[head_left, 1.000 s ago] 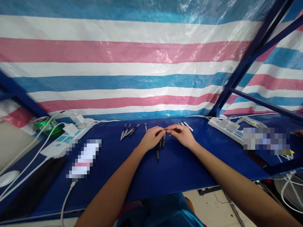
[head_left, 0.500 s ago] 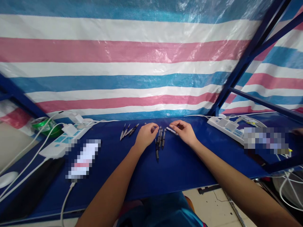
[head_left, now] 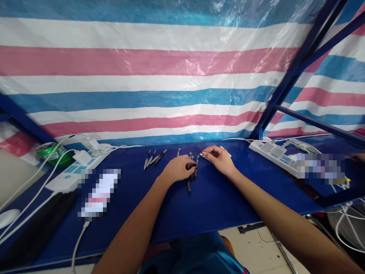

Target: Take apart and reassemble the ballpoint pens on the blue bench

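Observation:
My left hand [head_left: 180, 167] is over the middle pile of dark pens, its thumb and fingers closed round a dark pen [head_left: 190, 166] in the pile. More grey and black pens [head_left: 196, 167] lie beside and under its fingertips, and one dark pen [head_left: 189, 188] points toward me. My right hand [head_left: 219, 158] is closed in a pinch at the tip of a slim white pen [head_left: 203, 155], mostly covered by the fingers. Behind that hand a white piece [head_left: 229, 153] sticks out; its kind is hidden. A lone pen [head_left: 178, 152] lies beyond my left hand.
Several more pens [head_left: 154, 158] lie in a group to the left on the blue table [head_left: 228, 201]. Further left are a phone [head_left: 101, 192], a power strip [head_left: 67, 179] and a green can [head_left: 54, 154]. Another power strip [head_left: 273, 156] stands right, by the blue frame [head_left: 268, 110].
My left hand has come down and slightly right onto the middle pens, its fingers closing round one. My right hand has shifted a little left and down over the white pen. A white piece now shows behind it.

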{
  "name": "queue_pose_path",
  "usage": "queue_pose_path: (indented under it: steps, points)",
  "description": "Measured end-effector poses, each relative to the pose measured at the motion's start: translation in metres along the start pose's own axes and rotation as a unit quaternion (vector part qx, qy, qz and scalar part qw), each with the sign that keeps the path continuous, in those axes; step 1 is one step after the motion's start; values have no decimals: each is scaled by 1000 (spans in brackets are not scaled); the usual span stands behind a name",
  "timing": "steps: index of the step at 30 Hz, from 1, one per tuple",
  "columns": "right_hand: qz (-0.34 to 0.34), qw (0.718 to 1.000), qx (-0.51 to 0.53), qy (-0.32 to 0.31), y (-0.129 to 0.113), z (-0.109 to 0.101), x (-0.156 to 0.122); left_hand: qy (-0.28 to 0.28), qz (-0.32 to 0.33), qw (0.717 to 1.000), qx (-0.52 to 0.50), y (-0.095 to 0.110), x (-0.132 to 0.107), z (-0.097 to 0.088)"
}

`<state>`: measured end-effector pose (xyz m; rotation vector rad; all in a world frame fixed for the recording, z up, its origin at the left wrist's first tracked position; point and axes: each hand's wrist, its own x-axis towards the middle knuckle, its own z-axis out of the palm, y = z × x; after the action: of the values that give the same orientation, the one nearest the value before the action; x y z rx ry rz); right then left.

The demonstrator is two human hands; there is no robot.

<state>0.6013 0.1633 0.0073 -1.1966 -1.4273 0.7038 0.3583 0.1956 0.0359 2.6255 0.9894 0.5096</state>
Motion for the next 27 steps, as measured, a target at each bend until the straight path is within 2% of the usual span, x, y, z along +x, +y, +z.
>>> queue_pose_path:
  steps: [8,17,27]
  points:
    - [-6,1000,0,-8,-2,2,-1,20,-37,999,-35,6,2,3]
    - [-10,1000,15,-12,-5,4,-1,30,-95,994,41,21,6,16]
    - [-8,1000,4,-21,-4,5,0,31,-130,990,49,23,9,17]
